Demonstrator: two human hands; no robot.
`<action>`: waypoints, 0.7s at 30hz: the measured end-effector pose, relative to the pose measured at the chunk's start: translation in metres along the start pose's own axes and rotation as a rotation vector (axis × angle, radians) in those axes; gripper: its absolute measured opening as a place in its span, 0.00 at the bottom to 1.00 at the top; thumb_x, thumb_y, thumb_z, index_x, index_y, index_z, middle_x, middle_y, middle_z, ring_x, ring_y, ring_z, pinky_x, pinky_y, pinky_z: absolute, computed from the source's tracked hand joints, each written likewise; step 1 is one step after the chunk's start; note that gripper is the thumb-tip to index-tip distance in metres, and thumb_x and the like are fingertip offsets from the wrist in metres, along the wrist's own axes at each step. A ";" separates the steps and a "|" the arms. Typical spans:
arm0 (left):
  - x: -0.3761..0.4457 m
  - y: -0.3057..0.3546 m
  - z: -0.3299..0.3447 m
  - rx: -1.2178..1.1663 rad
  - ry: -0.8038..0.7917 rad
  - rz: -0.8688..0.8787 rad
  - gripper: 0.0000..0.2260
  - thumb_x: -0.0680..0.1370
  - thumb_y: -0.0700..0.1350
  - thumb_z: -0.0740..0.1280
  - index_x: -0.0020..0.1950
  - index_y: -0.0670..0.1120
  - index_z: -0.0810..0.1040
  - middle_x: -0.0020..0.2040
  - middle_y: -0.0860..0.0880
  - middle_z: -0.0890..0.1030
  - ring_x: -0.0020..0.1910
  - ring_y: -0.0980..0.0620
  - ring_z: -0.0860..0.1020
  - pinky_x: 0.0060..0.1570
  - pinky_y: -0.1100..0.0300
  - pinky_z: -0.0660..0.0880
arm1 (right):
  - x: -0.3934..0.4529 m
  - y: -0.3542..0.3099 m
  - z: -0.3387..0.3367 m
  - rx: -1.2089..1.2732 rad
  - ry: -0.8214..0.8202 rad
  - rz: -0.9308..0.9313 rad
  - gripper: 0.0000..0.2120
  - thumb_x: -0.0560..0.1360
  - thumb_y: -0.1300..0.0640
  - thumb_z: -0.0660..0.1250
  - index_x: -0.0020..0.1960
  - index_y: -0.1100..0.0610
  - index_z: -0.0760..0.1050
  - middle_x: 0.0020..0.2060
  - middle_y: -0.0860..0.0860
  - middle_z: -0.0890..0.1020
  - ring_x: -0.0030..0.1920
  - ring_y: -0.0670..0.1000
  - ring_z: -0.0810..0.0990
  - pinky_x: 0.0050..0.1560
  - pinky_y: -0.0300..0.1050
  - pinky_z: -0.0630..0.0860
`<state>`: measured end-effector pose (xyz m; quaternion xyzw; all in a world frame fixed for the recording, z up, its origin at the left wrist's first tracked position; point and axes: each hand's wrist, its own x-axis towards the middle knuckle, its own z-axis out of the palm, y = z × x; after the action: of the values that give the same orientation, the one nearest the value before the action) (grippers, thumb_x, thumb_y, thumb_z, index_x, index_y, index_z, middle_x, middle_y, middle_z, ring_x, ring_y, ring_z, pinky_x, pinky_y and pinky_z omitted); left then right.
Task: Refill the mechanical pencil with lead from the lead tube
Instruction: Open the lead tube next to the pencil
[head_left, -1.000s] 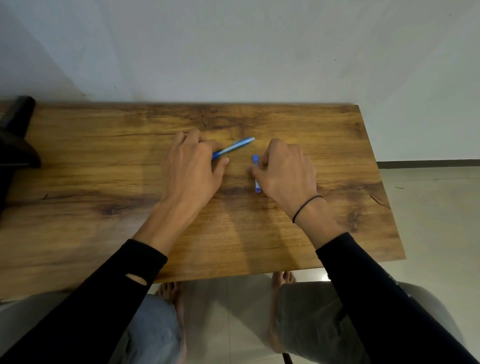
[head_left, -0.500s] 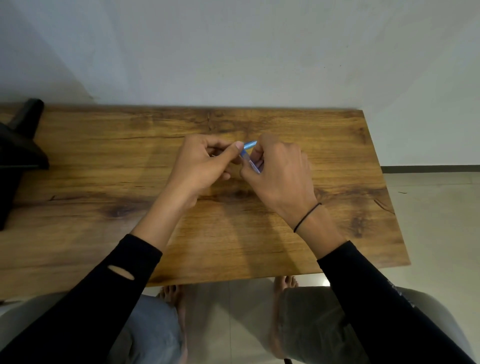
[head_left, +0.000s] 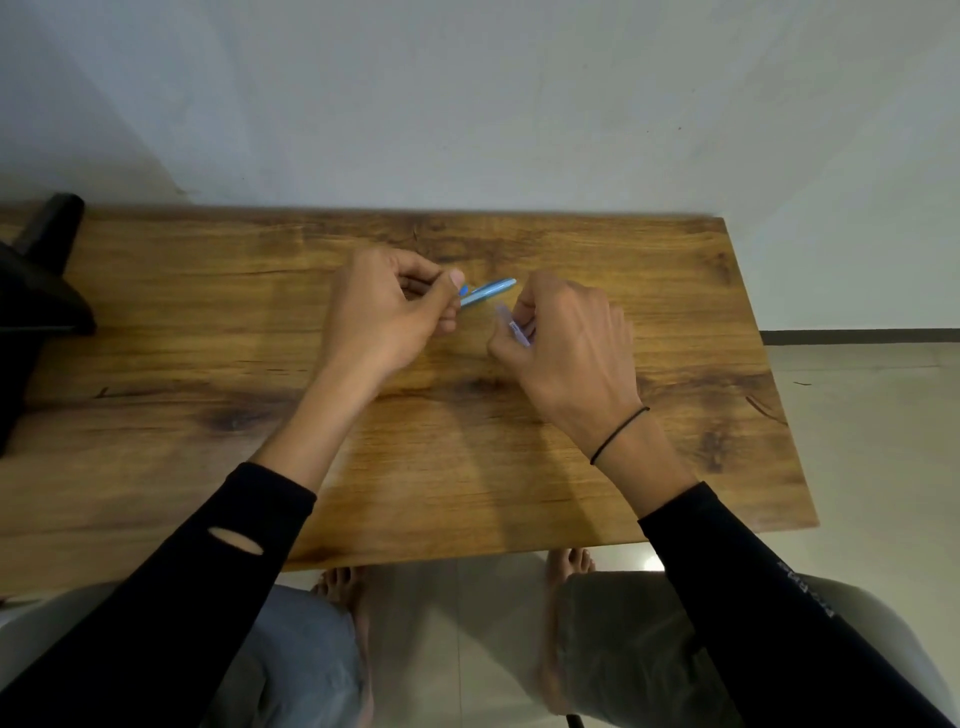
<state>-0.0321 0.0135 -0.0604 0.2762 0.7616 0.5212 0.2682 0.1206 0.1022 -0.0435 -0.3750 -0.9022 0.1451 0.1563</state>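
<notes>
Wooden table (head_left: 208, 322) against wall, black object (head_left: 36, 291) far left, my left hand (head_left: 384, 312) pinching mechanical pencil (head_left: 488, 292), my right hand (head_left: 566, 343) pinching lead tube (head_left: 511, 326).

Both forearms reach forward in black sleeves, pushed back from the wrists, the hands raised close together but apart. The left hand (head_left: 387, 312) is curled into a loose fist, thumb pressed against the fingers in a pinch. The right hand (head_left: 566, 343) (a thin dark band circles its wrist) shows its back, fingers folded under in a pinch too.
</notes>
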 end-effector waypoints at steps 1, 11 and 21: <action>-0.003 0.001 0.001 0.094 -0.034 0.019 0.10 0.81 0.44 0.76 0.40 0.53 0.86 0.32 0.52 0.87 0.32 0.56 0.87 0.43 0.50 0.89 | 0.001 0.003 -0.002 0.017 0.024 0.030 0.11 0.78 0.47 0.69 0.44 0.54 0.74 0.37 0.50 0.83 0.37 0.58 0.81 0.34 0.47 0.69; -0.025 0.000 0.020 0.475 -0.147 0.124 0.05 0.81 0.45 0.75 0.51 0.47 0.92 0.39 0.49 0.90 0.39 0.52 0.88 0.52 0.49 0.86 | 0.011 0.017 -0.008 0.159 0.108 0.045 0.13 0.80 0.45 0.70 0.44 0.54 0.76 0.33 0.45 0.82 0.33 0.51 0.82 0.35 0.55 0.81; -0.013 0.014 0.004 -1.217 -0.317 -0.512 0.42 0.86 0.70 0.46 0.74 0.35 0.78 0.61 0.36 0.88 0.56 0.44 0.87 0.58 0.50 0.86 | 0.012 0.012 -0.030 0.417 0.089 -0.304 0.05 0.77 0.61 0.75 0.51 0.59 0.81 0.45 0.48 0.85 0.45 0.47 0.83 0.49 0.45 0.81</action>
<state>-0.0180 0.0115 -0.0468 -0.0399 0.3256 0.7302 0.5993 0.1314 0.1233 -0.0183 -0.2007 -0.8910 0.2861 0.2898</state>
